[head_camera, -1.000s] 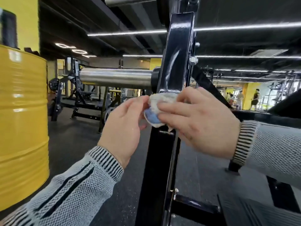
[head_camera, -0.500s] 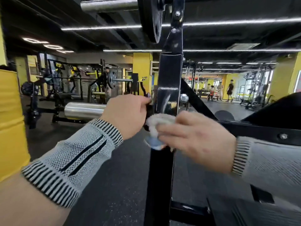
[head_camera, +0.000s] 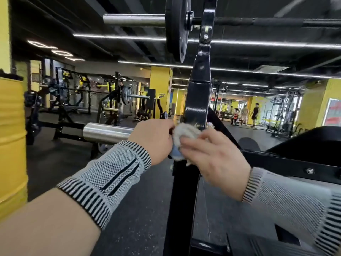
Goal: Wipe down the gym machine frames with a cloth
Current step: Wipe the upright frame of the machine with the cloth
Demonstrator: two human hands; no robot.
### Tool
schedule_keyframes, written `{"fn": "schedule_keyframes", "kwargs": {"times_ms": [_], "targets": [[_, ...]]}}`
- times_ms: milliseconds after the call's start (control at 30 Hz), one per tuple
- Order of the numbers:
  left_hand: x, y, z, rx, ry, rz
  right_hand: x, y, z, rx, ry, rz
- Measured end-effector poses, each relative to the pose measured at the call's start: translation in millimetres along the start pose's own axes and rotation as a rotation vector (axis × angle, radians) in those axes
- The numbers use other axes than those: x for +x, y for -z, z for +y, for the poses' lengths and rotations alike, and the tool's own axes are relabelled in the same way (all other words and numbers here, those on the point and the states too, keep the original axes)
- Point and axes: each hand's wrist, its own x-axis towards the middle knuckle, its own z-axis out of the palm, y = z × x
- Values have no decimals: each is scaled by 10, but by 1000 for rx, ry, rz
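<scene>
- Cloth (head_camera: 185,134): whitish with a blue patch at its lower edge, bunched against the near face of the black upright (head_camera: 196,100) at the centre of the view.
- Right hand (head_camera: 215,157): fingers laid over the cloth from the right, curled round it and holding it to the upright.
- Left hand (head_camera: 154,140): at the cloth's left edge, fingers curled towards it; the fingertips are hidden, so whether they hold the cloth or the upright cannot be told.
- Both forearms carry grey knit sleeves (head_camera: 110,180) with striped cuffs.
- Barbell (head_camera: 133,20): on the upright's top, high in the view, with a black plate (head_camera: 177,28) left of the upright.
- Steel sleeve (head_camera: 108,133): juts left, behind the left hand.
- Yellow drum (head_camera: 12,145): at the near left.
- People (head_camera: 244,112): stand far right, among other machines.
</scene>
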Motion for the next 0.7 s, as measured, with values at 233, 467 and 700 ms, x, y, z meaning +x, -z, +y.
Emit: {"fn": "schedule_keyframes", "kwargs": {"times_ms": [233, 467, 700], "targets": [[15, 19, 51, -22, 44, 36, 529, 221, 517, -178, -161, -54], [78, 3, 36, 27, 69, 3, 80, 245, 312, -82, 91, -58], [37, 40, 80, 29, 74, 2, 411, 282, 362, -123, -143, -13]]}}
